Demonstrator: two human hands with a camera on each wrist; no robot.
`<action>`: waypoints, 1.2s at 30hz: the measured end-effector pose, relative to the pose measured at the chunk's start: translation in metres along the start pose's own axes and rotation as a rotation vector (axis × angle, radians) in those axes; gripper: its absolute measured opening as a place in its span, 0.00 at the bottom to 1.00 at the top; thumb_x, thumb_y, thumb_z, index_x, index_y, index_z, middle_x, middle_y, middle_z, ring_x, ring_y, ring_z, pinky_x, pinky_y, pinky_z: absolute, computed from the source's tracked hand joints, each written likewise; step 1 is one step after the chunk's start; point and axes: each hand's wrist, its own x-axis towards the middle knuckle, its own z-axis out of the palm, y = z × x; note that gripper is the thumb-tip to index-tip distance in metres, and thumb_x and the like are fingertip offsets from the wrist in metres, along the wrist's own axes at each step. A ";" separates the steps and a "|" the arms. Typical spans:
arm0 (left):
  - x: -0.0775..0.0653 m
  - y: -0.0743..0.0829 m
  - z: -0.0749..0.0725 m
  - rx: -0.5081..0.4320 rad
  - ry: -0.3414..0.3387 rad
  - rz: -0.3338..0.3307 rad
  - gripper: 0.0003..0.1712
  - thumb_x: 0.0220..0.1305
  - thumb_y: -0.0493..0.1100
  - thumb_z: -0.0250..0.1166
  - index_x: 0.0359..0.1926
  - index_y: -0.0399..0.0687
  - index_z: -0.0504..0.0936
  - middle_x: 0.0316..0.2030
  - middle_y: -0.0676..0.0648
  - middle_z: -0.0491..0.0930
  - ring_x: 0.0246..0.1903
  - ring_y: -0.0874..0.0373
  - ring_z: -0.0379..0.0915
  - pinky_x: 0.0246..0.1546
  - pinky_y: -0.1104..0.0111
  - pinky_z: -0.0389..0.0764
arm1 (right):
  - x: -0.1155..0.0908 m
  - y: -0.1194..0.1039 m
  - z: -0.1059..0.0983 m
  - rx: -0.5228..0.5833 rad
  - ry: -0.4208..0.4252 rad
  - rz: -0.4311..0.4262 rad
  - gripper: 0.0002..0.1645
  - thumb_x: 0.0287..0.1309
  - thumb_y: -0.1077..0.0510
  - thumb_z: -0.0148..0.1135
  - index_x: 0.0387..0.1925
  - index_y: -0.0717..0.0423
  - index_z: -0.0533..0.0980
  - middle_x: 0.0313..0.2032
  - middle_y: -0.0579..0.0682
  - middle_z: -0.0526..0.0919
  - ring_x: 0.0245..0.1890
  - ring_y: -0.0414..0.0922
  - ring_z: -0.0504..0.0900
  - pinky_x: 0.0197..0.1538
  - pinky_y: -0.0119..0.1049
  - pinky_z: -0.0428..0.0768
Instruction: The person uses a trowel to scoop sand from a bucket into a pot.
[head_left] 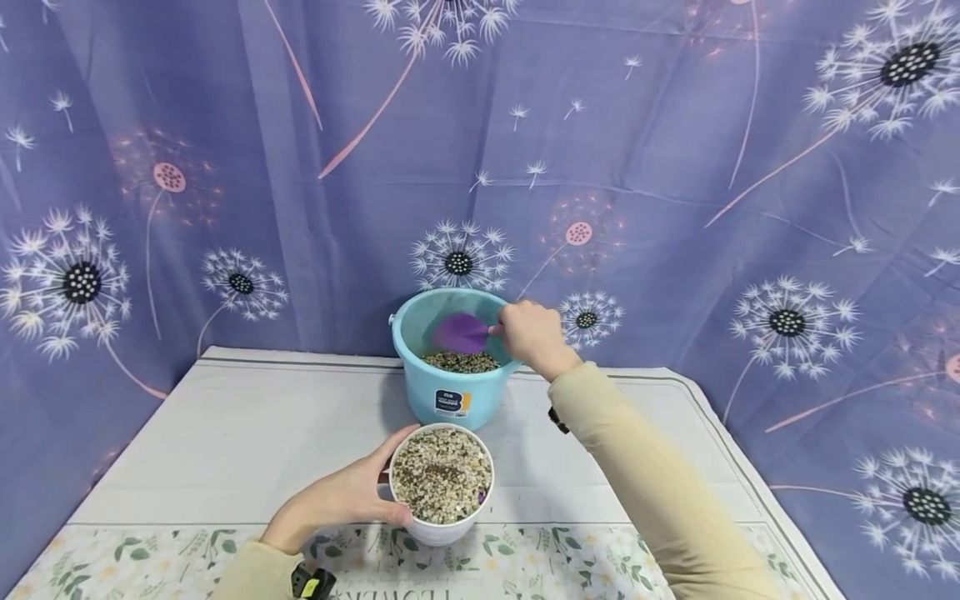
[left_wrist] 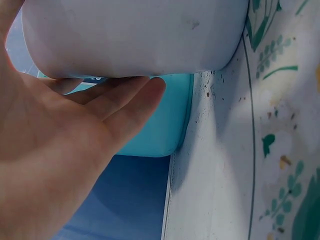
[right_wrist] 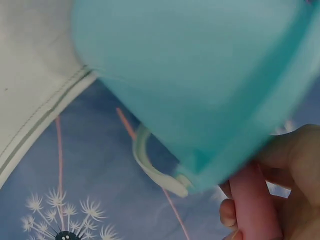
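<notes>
My left hand (head_left: 352, 496) grips the side of a white pot (head_left: 442, 533), its thumb near the front rim and its fingers around the back. Pale, grainy potting grit (head_left: 442, 475) fills the pot nearly to the brim. In the left wrist view, the fingers (left_wrist: 135, 102) curve against the pot's smooth wall. My right hand (head_left: 532, 333) holds a small shovel by its pink handle (right_wrist: 255, 205). The shovel's purple blade (head_left: 461, 333) is inside a light-blue bucket (head_left: 450, 408), above darker grit (head_left: 461, 362) at the bottom.
The bucket stands behind the pot, near the table's back edge. A white handle (right_wrist: 152, 170) hangs at the bucket's side. The table (head_left: 285, 433) has a white cover with a floral front strip. A dandelion-print curtain (head_left: 337, 208) closes off the back and sides.
</notes>
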 end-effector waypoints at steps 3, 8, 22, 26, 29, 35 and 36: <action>-0.001 0.000 -0.001 -0.002 0.003 -0.009 0.64 0.51 0.51 0.78 0.77 0.57 0.43 0.72 0.44 0.55 0.68 0.47 0.54 0.66 0.50 0.58 | 0.007 -0.007 0.008 -0.053 -0.049 -0.006 0.14 0.61 0.43 0.65 0.28 0.48 0.82 0.35 0.53 0.84 0.37 0.52 0.79 0.35 0.52 0.79; -0.002 -0.002 -0.001 -0.024 0.002 -0.009 0.64 0.52 0.50 0.77 0.77 0.55 0.42 0.72 0.42 0.54 0.68 0.46 0.54 0.65 0.62 0.61 | 0.016 -0.012 0.014 -0.120 -0.082 -0.040 0.12 0.60 0.45 0.67 0.32 0.49 0.82 0.40 0.53 0.84 0.43 0.53 0.78 0.43 0.53 0.78; 0.000 -0.003 0.000 -0.034 -0.009 0.023 0.61 0.53 0.50 0.77 0.77 0.59 0.45 0.70 0.45 0.57 0.67 0.46 0.57 0.63 0.68 0.63 | 0.022 -0.020 0.027 -0.172 -0.170 -0.019 0.18 0.59 0.42 0.67 0.45 0.47 0.81 0.50 0.52 0.82 0.54 0.54 0.73 0.55 0.55 0.69; 0.002 -0.004 -0.001 -0.030 -0.008 0.034 0.60 0.53 0.49 0.77 0.77 0.58 0.45 0.70 0.44 0.57 0.66 0.46 0.57 0.63 0.67 0.64 | 0.023 -0.019 0.028 -0.165 -0.159 -0.015 0.19 0.58 0.42 0.68 0.45 0.48 0.81 0.50 0.52 0.82 0.54 0.54 0.71 0.56 0.56 0.66; 0.002 -0.005 -0.001 -0.026 -0.009 0.037 0.61 0.53 0.49 0.77 0.77 0.57 0.44 0.71 0.44 0.57 0.67 0.46 0.56 0.64 0.66 0.63 | 0.022 -0.018 0.028 -0.146 -0.150 -0.010 0.18 0.58 0.43 0.68 0.43 0.48 0.81 0.49 0.52 0.82 0.53 0.53 0.70 0.57 0.57 0.65; 0.000 -0.008 -0.001 -0.019 -0.006 0.035 0.62 0.52 0.49 0.77 0.77 0.55 0.43 0.71 0.42 0.56 0.68 0.44 0.55 0.65 0.66 0.62 | 0.015 -0.017 0.030 -0.082 -0.087 -0.016 0.14 0.57 0.45 0.69 0.41 0.47 0.82 0.47 0.52 0.79 0.51 0.53 0.68 0.54 0.57 0.64; -0.001 -0.008 -0.001 -0.026 -0.007 0.031 0.62 0.52 0.50 0.77 0.77 0.54 0.43 0.71 0.41 0.55 0.68 0.44 0.55 0.64 0.66 0.63 | 0.013 -0.017 0.030 -0.064 -0.073 -0.015 0.15 0.58 0.45 0.68 0.44 0.47 0.82 0.48 0.52 0.78 0.51 0.54 0.67 0.54 0.57 0.64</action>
